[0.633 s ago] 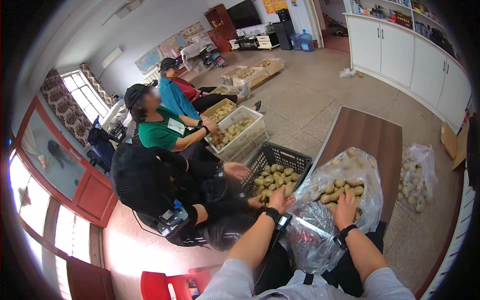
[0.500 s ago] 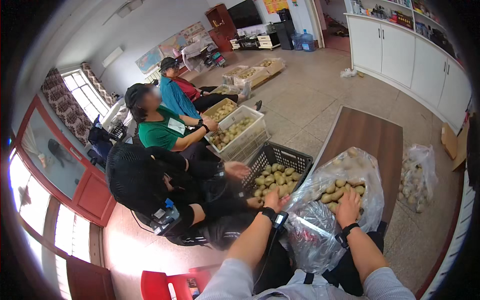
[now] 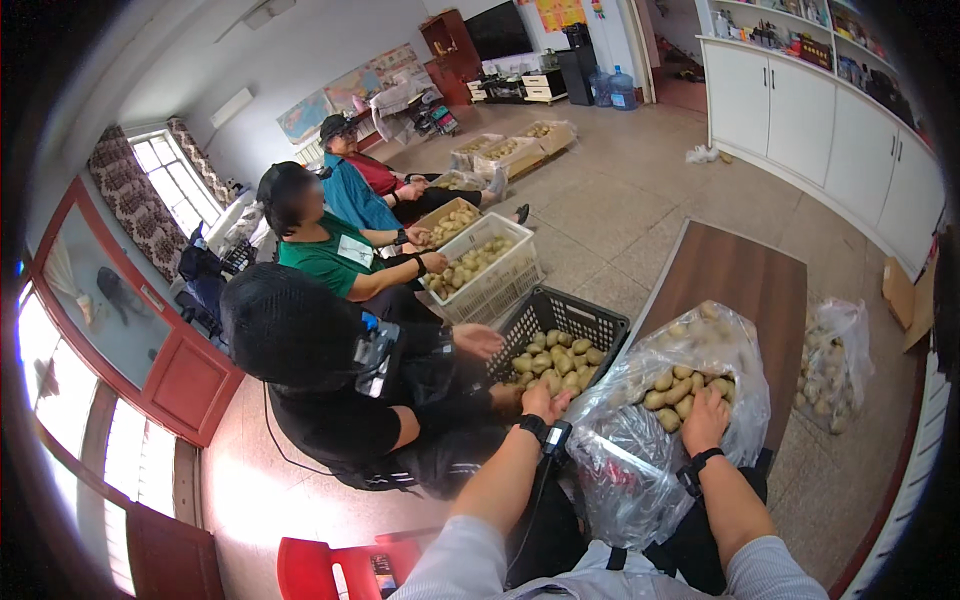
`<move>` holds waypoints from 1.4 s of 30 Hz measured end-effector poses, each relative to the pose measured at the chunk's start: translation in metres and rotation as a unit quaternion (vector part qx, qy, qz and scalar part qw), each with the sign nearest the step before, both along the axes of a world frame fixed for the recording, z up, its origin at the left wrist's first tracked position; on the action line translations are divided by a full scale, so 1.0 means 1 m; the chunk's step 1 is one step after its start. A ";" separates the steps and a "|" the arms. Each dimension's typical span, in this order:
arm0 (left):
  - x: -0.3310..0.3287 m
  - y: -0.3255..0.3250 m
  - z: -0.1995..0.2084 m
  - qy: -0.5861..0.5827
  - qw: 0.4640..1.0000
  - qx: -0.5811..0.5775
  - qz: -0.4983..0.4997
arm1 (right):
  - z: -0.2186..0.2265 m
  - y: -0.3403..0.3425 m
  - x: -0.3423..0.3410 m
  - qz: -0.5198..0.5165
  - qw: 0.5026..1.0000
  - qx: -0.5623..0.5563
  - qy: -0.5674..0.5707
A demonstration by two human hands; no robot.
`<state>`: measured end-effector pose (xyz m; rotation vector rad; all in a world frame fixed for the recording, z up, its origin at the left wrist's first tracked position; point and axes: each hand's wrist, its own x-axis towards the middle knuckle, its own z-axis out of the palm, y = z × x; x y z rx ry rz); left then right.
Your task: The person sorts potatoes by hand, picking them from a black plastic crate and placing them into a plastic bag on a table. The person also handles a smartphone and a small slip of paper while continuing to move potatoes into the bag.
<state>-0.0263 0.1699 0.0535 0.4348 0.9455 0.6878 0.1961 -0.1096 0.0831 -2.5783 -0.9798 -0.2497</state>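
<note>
My left hand [image 3: 545, 404] is at the near edge of a black plastic crate [image 3: 615, 322], its thumb apart from its fingers, close to the kiwifruit [image 3: 557, 355] inside. I make out no fruit in that hand. My right hand [image 3: 706, 420] lies over brown kiwifruit [image 3: 672, 393] in a clear plastic bag [image 3: 640, 465], its fingers stretched over the fruit and their tips partly hidden among it. The bag rests against my lap and on a dark wooden table [image 3: 735, 265]. Both wrists wear black straps.
A person in black [image 3: 310, 340] sits at my left, one hand [image 3: 478, 341] over the black crate. Beyond, a person in green works at a white crate [image 3: 500, 275] of fruit. Another filled bag [image 3: 835, 365] stands on the floor at right. A red stool [image 3: 305, 570] is behind at left.
My left hand has drawn slightly back and left. My right hand has shifted a little right and down over the bagged fruit. The person in black has raised and turned their head.
</note>
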 end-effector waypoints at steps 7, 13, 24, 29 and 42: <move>0.010 -0.013 0.023 0.031 0.999 -0.022 0.029 | -0.012 -0.008 0.009 -0.018 0.998 -0.006 0.055; 0.010 -0.013 0.017 0.026 0.999 0.006 0.025 | -0.026 -0.010 0.013 -0.018 0.999 -0.006 0.034; 0.002 -0.003 0.001 0.016 0.999 0.009 0.031 | -0.002 -0.008 0.001 -0.023 0.993 0.000 0.115; 0.001 -0.003 0.002 0.020 0.999 0.013 0.042 | -0.004 -0.005 0.004 -0.057 0.979 0.034 0.194; 0.001 -0.005 0.005 0.050 0.998 0.030 0.030 | -0.025 -0.004 0.013 -0.089 0.964 0.089 0.233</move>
